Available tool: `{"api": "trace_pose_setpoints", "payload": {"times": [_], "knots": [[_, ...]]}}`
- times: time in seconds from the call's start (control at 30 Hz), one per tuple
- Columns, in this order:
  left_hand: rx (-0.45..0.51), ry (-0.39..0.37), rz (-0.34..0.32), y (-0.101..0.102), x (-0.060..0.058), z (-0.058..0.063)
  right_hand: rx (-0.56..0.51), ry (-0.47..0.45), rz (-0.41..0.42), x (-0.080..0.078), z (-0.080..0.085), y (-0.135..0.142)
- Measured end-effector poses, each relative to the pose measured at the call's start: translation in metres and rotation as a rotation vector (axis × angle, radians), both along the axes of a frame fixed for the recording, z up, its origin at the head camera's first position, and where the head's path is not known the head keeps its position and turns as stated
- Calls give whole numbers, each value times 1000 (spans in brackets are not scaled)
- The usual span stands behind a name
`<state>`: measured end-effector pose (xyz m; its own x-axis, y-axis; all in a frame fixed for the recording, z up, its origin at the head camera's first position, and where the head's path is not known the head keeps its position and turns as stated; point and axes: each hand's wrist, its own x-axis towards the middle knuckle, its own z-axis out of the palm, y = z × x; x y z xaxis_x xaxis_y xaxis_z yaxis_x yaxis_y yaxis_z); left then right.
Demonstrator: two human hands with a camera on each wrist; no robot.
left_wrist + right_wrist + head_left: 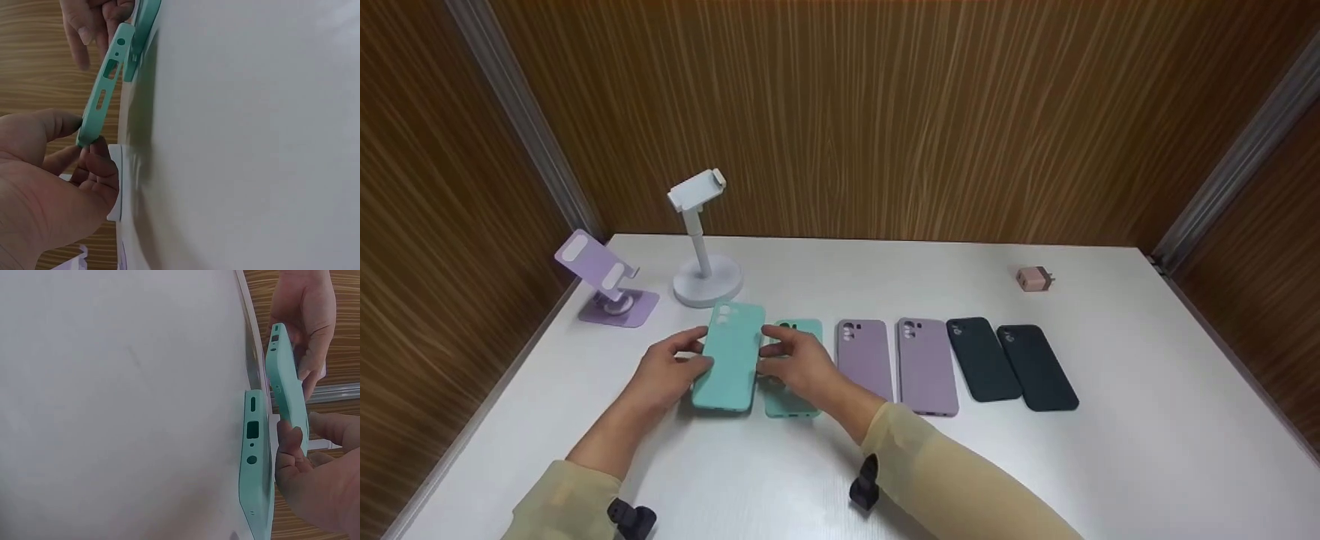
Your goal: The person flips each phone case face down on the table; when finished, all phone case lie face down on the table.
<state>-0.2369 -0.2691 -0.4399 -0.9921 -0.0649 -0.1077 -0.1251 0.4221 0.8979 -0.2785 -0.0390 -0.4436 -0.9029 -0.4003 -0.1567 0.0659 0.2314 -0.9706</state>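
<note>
A mint-green phone case, camera cutouts at its top, is held up off the table by both hands. My left hand pinches its left edge, thumb on one face and fingers on the other. At the opposite edge, my right hand grips the case between thumb and fingers. The left wrist view shows the port slots along the bottom end of the held case, which is tilted. Beneath my right hand lies a second mint-green case, partly covered by the fingers; its end openings face the right wrist camera.
Right of the hands lie two purple phone cases and two dark cases. Behind the held case stands a white phone stand, with a purple stand to its left. A pink charger plug sits back right. Wood-grain panels enclose the table.
</note>
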Motion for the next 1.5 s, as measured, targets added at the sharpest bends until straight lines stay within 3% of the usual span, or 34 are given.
{"api": "trace_pose_setpoints", "payload": {"times": [0.3,0.67,1.03,1.3,1.5], "knots": [[-4,-6,-5,2,3,-6,47,-15,14,3,-2,1],[-21,-41,9,4,4,-12,25,-19,30,6,-4,3],[-67,-82,13,7,2,-13,50,-22,26,8,-4,6],[-70,-75,-3,10,1,-7,17,-29,3,7,-3,16],[-123,-9,-23,12,-1,8,-95,-17,12,3,11,36]]}}
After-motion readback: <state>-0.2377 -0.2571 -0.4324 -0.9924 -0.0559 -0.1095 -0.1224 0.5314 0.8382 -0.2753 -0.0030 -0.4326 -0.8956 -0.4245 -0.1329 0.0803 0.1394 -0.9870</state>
